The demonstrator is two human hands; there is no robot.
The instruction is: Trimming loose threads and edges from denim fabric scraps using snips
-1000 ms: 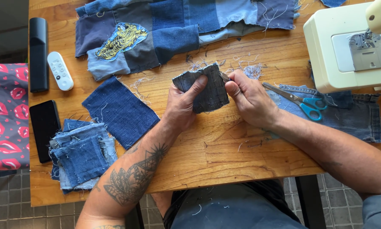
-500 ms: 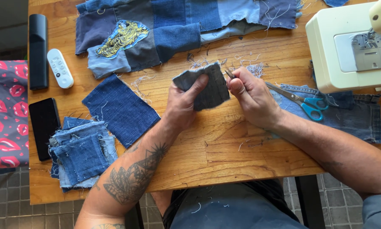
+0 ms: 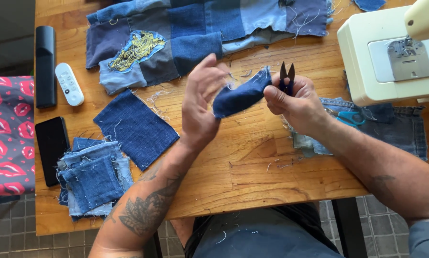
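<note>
Denim patch (image 3: 241, 97) held above the bench (image 3: 252, 162) between both hands: left hand (image 3: 198, 107) loosely open against it, right hand (image 3: 295, 102) gripping its end plus thread snips (image 3: 286, 76). Patchwork panel (image 3: 200, 33) partly pieced; stacked squares (image 3: 92, 179) unsewn.

1. The left hand (image 3: 200, 102) is lifting off the surface, palm turned right, fingers spread and pointing up.
2. The right hand (image 3: 295, 102) is curling closed, thumb pressing forward.
3. Both forearms are angling inward, the left one tattooed.
</note>
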